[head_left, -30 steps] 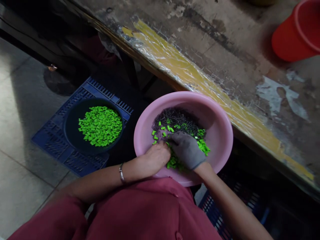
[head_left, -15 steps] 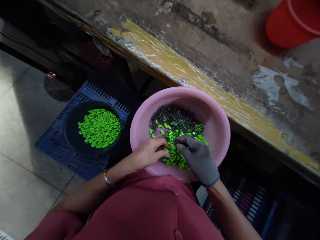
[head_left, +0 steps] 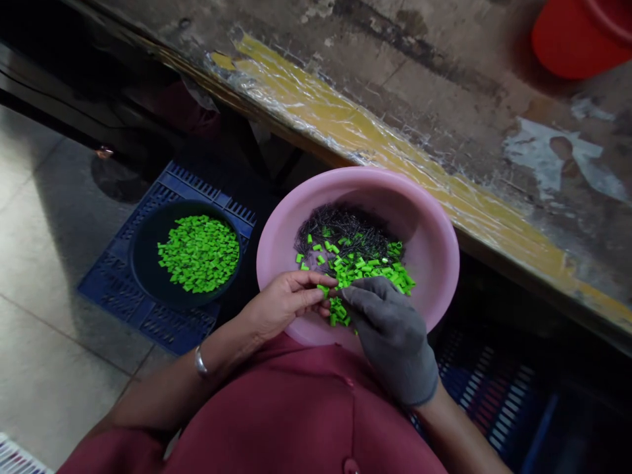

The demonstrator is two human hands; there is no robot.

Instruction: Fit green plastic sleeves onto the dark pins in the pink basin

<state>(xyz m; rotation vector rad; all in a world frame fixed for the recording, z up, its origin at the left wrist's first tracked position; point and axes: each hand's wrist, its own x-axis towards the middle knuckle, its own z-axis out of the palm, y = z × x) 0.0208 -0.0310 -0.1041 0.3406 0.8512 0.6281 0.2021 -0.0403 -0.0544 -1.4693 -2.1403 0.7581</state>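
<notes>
A pink basin [head_left: 429, 224] rests on my lap and holds small green plastic pieces [head_left: 370, 268] mixed with a heap of thin dark metal parts [head_left: 345, 227]. My bare left hand [head_left: 284, 304] reaches over the near rim, its fingertips pinched on a green piece. My right hand [head_left: 390, 329], in a grey glove, meets it fingertip to fingertip, fingers closed on something I cannot make out. Both hands sit above the near part of the green pile.
A dark bowl [head_left: 148, 263] of green pieces [head_left: 200, 253] sits on a blue crate [head_left: 123, 299] on the tiled floor at left. A worn table with a yellow taped edge [head_left: 355, 135] runs above the basin. A red bucket [head_left: 582, 33] stands at top right.
Both hands have drawn back from deep in the pile to the basin's near rim. The fingertips now meet in a pinch. The view shifted slightly.
</notes>
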